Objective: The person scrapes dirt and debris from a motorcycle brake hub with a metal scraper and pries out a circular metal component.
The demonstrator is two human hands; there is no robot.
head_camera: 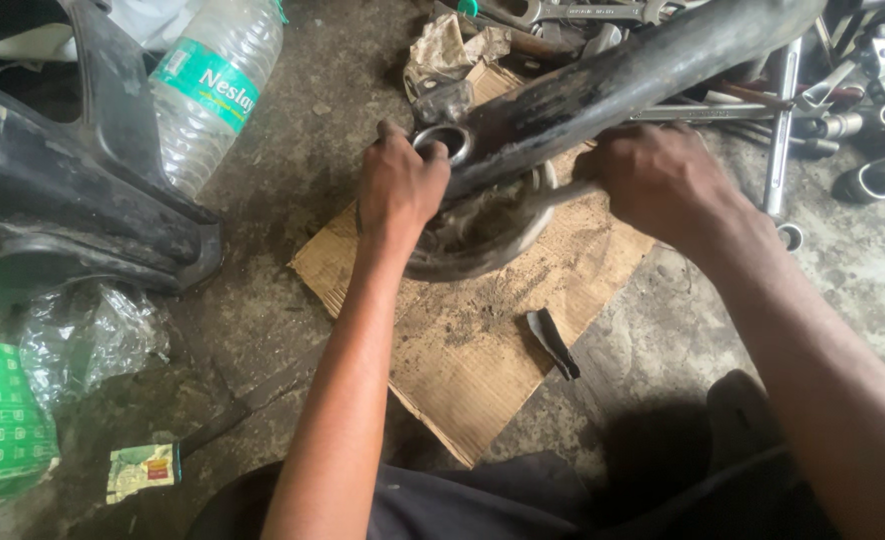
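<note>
L hand [401, 188] fingers clamped on greasy metal hub [478, 235], R hand [658, 180] fingers wrapped round black arm [623, 85]; both over cardboard [473, 350] centre, on floor [293, 160].

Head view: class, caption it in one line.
Two hands, left hand and right hand, grip a greasy metal arm over cardboard.

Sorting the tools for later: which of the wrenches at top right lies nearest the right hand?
The long silver wrench, running upright beside the right hand, ring end at the wrist; the others lie farther back.
</note>
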